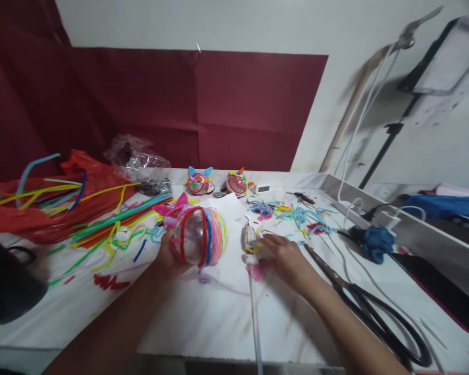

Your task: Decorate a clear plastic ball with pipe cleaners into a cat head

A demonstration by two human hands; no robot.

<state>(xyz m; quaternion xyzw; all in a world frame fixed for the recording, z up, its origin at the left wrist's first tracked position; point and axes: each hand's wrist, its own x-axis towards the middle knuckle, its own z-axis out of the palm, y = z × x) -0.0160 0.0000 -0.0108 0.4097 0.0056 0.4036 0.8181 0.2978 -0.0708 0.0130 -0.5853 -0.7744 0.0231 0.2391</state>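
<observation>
left fingers [171, 254] round striped ball [204, 237] | white gadget [250, 237] just left of right fingers [272, 242], long axis bodyward, can't tell grip tbh

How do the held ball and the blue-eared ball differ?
The held ball is in the left hand; the blue-eared ball rests on the table. The held ball's pink ears are at its left; the blue-eared ball's are on top. Both have clear shells with coloured bands.
</observation>
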